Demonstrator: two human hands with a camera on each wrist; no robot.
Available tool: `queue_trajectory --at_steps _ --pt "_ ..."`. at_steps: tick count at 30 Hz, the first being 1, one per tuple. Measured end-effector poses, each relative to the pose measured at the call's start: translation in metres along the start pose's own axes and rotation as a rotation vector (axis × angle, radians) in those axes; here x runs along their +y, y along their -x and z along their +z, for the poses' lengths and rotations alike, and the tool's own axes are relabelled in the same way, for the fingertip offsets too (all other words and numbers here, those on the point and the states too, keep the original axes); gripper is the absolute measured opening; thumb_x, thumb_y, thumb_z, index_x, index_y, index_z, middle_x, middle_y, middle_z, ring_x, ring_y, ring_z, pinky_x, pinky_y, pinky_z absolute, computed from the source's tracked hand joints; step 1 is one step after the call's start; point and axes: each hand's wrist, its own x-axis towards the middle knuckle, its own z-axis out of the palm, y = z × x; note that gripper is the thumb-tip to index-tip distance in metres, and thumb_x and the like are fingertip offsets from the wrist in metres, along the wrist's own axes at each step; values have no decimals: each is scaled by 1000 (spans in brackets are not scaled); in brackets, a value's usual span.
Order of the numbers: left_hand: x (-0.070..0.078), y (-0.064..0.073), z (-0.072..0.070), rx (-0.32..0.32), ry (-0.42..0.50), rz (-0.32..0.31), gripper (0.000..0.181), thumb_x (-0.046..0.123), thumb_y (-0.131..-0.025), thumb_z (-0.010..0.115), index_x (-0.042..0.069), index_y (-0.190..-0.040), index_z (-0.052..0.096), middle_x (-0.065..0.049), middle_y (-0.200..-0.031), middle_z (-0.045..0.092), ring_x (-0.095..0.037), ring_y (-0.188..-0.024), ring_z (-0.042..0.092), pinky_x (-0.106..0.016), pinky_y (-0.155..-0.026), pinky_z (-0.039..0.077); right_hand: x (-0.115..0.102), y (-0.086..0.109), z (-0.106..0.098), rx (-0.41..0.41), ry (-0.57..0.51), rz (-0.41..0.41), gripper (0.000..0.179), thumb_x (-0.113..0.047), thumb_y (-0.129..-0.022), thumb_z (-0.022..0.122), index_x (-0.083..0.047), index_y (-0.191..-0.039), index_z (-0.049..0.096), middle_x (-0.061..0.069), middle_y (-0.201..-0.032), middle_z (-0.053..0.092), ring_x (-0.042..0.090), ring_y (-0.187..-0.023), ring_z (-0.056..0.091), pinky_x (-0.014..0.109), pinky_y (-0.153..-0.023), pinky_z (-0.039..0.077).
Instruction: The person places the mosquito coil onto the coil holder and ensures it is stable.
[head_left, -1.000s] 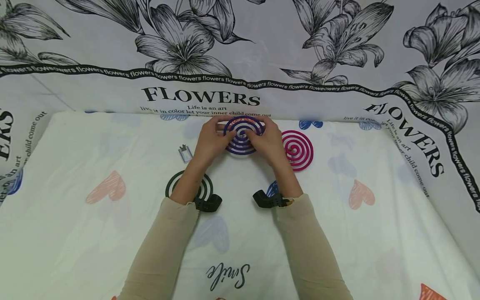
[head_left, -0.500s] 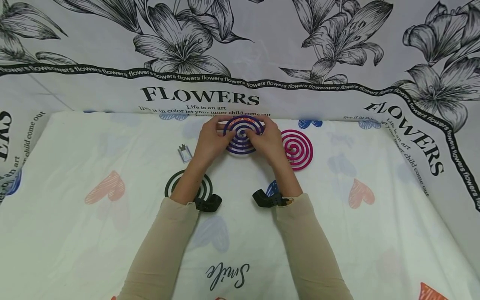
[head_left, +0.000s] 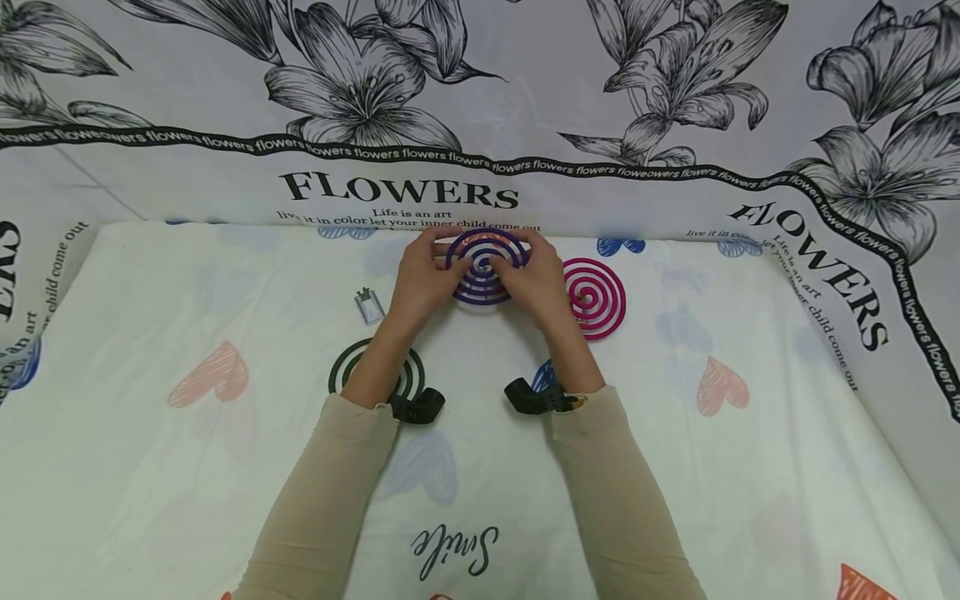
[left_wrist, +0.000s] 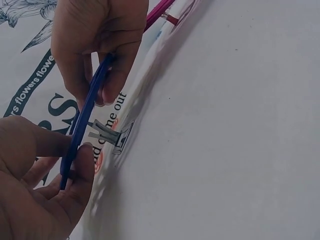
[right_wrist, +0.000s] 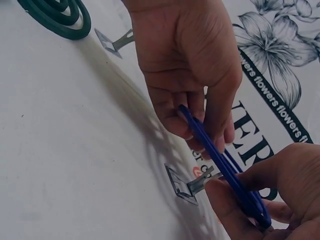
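Note:
A dark blue spiral, shaped like a mosquito coil, is held up at a tilt between both hands. My left hand pinches one side of it, thumb on the near face and fingers behind. On the opposite side my right hand pinches it the same way. Seen edge-on in the wrist views, the coil stands over the cloth. Close beside it is a small metal stand with a flat base and upright prongs, near the left fingertips; in the head view the coil and hands hide this stand.
A pink coil sits just right of the right wrist, on a stand. Under the left forearm is a dark green coil, partly hidden. Another metal stand lies left of the left hand. Hearts are printed on the white cloth.

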Motion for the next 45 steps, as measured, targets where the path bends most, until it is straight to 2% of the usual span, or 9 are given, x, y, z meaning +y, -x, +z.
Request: queue_trajectory --at_steps 12,20,28,36,45 --pt "2 3 -3 -28 -23 -26 49 14 -98 73 13 -146 59 -19 -130 70 -32 -109 71 -45 -96 63 0 0 -1 -27 28 1 53 -27 -99 74 -11 -147 58 16 -150 61 35 -138 61 50 -116 53" --pt "5 3 -9 -84 -33 -68 58 14 -97 71 13 -152 53 -21 -131 66 -33 -112 70 -43 -94 63 -1 -2 0 -57 80 -13 54 -27 -99 73 -13 -149 58 14 -149 62 33 -135 61 49 -118 52" --pt "8 3 -17 -138 -12 -101 60 10 -97 69 11 -154 49 -23 -131 63 -34 -113 69 -40 -93 63 0 -1 3 -89 47 -44 55 -26 -99 73 -14 -150 57 17 -142 65 35 -129 64 49 -115 54" --pt "11 3 -17 -119 -14 -96 61 11 -97 70 11 -155 49 -22 -131 63 -34 -113 70 -43 -94 64 -1 0 -1 -75 46 -83 54 -27 -97 75 -12 -147 60 18 -134 67 34 -120 67 49 -107 59" --pt "10 2 -15 -69 -5 -74 57 13 -97 74 13 -151 54 -21 -136 67 -36 -115 70 -47 -100 62 -5 3 -3 -95 16 -12 55 -26 -97 74 -13 -149 57 16 -147 62 36 -130 65 50 -110 58"
